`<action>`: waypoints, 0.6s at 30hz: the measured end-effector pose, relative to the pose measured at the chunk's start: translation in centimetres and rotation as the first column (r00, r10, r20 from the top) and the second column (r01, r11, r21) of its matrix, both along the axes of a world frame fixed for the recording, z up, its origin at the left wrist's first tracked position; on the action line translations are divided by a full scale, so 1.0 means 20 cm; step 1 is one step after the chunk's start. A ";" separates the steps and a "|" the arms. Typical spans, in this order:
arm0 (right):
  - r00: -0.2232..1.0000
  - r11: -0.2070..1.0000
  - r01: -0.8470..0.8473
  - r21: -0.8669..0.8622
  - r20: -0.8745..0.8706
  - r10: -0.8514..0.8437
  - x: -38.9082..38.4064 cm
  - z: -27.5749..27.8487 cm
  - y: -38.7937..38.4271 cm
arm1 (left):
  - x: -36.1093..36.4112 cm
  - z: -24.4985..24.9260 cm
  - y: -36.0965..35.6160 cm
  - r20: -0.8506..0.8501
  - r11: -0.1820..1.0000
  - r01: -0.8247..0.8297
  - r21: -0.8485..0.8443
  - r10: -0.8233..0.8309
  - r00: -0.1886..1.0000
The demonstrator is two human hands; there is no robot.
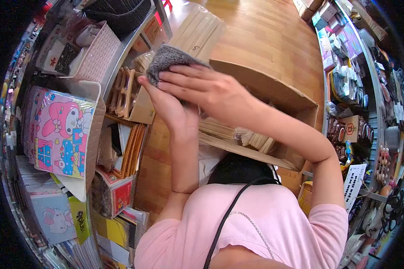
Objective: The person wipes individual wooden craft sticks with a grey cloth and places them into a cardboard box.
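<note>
A grey fuzzy cloth (166, 58) is pressed between both my hands at chest height. My left hand (166, 105) lies under it, palm up, fingers reaching to the cloth's left edge. My right hand (202, 87) lies flat on top, fingers spread across the cloth. Only the cloth's upper part shows above my fingers. Below my hands is an open cardboard box (274, 89) holding flat wooden pieces (238, 134).
Shelves on the left hold a pink cartoon-print pack (63, 134), a pink perforated basket (98, 54), wooden racks (123, 92) and stacked books. A shelf of small packaged goods (350, 80) runs along the right. Wooden floor (274, 31) lies ahead. A black bag (240, 170) hangs at my chest.
</note>
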State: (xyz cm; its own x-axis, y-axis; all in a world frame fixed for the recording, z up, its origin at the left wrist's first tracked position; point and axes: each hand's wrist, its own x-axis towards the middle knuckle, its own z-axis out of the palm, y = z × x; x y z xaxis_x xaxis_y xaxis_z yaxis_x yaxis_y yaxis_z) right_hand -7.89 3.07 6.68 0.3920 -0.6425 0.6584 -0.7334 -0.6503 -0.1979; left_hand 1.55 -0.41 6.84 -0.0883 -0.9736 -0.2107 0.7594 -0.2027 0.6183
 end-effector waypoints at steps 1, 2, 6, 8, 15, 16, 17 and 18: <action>0.999 1.000 0.005 -0.018 -0.045 -0.005 -0.04 0.00 -0.03 | 0.00 -0.01 0.02 0.026 1.000 -0.019 0.009 0.018 0.999; 0.996 0.999 0.009 -0.031 -0.089 -0.011 -0.09 0.01 -0.07 | 0.00 -0.02 0.01 0.029 1.000 -0.018 0.013 0.017 0.999; 0.959 0.955 0.283 -0.086 0.027 -0.281 -0.26 0.08 -0.18 | -0.02 -0.05 0.02 0.031 0.986 -0.067 -0.151 0.073 0.997; 0.954 0.952 0.288 -0.102 -0.050 -0.294 -0.18 0.07 -0.12 | -0.03 -0.05 0.02 0.047 0.982 -0.067 -0.177 0.077 0.996; 0.983 0.994 0.091 -0.065 -0.153 -0.100 -0.11 0.00 -0.05 | -0.02 -0.10 -0.03 0.037 0.993 -0.038 -0.115 0.042 0.998; 0.986 0.983 0.151 -0.102 -0.055 -0.157 -0.16 0.01 -0.10 | -0.02 -0.09 -0.02 0.036 0.993 -0.037 -0.115 0.041 0.999; 0.970 0.965 0.234 -0.116 -0.039 -0.239 -0.23 0.04 -0.14 | -0.02 -0.07 0.00 0.064 0.992 -0.029 -0.124 0.037 0.997; 0.947 0.941 0.316 -0.126 -0.021 -0.321 -0.27 0.07 -0.15 | -0.02 -0.06 0.01 0.094 0.991 -0.019 -0.131 0.032 0.995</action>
State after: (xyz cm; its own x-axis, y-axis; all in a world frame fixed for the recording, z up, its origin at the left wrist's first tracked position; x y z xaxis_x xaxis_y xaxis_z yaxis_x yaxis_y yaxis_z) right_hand -13.32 0.02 8.12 0.2077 -0.6560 0.7256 -0.9117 -0.3987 -0.0995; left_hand 1.09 -0.18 5.72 -0.0487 -0.9948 -0.0889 0.6995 -0.0975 0.7079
